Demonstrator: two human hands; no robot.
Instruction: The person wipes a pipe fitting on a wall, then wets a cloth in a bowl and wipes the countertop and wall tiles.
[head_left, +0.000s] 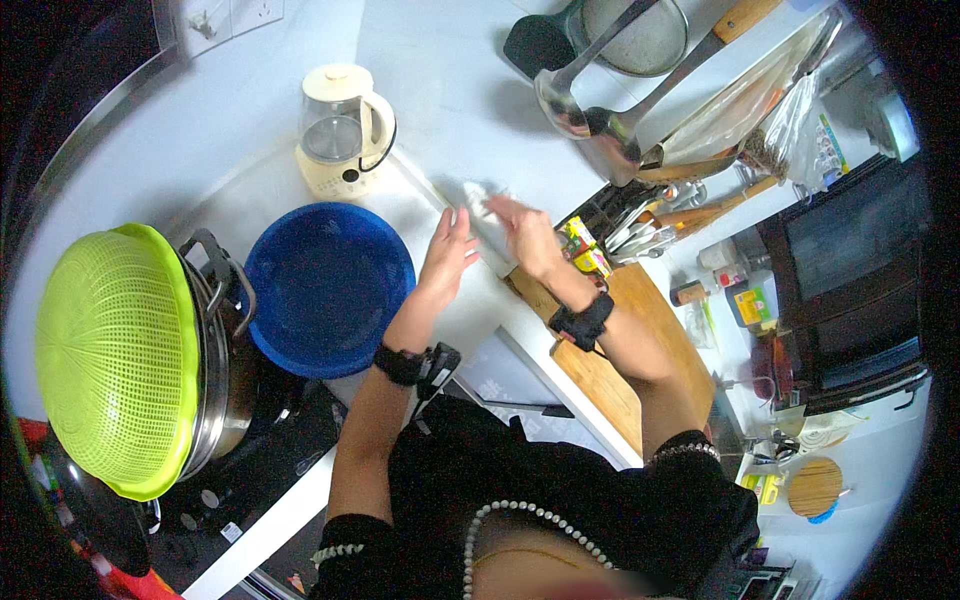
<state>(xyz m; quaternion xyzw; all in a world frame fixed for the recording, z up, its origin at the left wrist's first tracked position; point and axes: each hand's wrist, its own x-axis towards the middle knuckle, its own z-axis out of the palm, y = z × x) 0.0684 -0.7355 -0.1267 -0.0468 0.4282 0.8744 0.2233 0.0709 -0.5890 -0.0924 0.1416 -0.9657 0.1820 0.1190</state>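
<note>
My left hand (448, 259) is raised over the counter, fingers apart and holding nothing, just right of a large blue basin (330, 289). No contents show in the basin. My right hand (531, 236) is bent at the wrist near the wall side of the counter and is blurred. By its fingertips is a white crumpled thing (477, 199), too blurred to name. Whether the fingers grip it, I cannot tell. Behind the basin stands a cream electric glass kettle (339, 135) with its lid on.
At left, a lime-green plastic colander (112, 360) rests upside down on a steel pot (225, 382). Ladles (562, 101) and a strainer (636, 34) hang at the wall. A wooden board (600, 382) lies on the counter at right, by yellow packets (589, 244).
</note>
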